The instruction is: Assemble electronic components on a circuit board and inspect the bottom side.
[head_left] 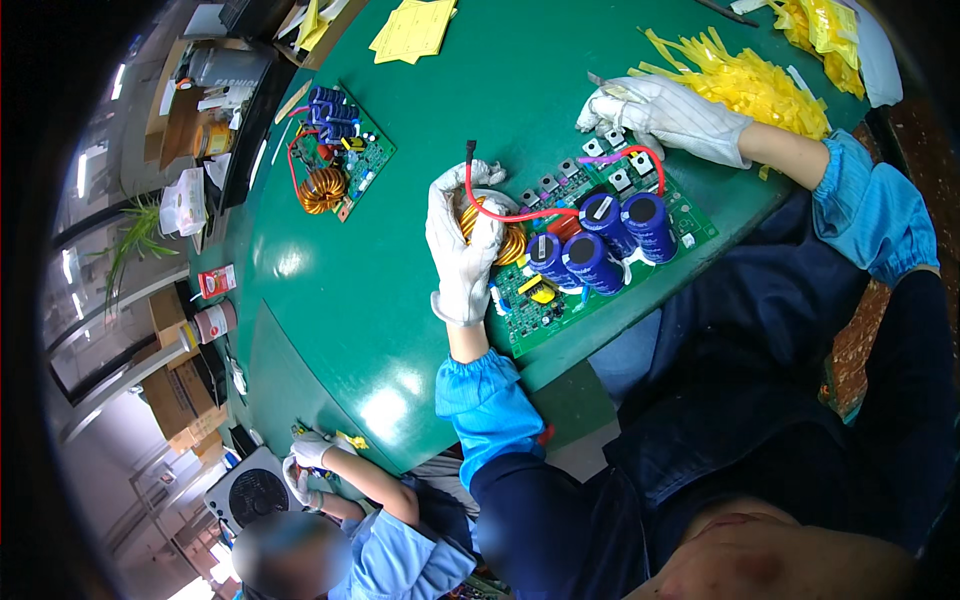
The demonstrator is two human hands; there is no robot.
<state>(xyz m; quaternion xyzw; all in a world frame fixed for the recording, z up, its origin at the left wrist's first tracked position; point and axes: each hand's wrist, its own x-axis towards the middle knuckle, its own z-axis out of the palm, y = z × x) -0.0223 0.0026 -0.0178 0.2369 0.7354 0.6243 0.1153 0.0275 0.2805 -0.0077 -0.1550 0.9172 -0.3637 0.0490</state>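
Note:
A green circuit board (680, 225) with several blue cylindrical capacitors (600, 240) lies on the green table in front of me. My left hand (462, 245), in a white glove, rests on the copper coil (512, 240) at the board's left end, fingers by a red wire (500, 212). My right hand (665, 115), also gloved, presses on the board's far edge near the black components and a purple wire (600, 158); a small strip shows at its fingertips.
A second circuit board (335, 150) with a copper coil lies further left on the green table (330, 300). A heap of yellow strips (745, 80) lies beyond my right hand, yellow papers (415, 28) at the far edge. Another person's gloved hands (305, 460) work at lower left.

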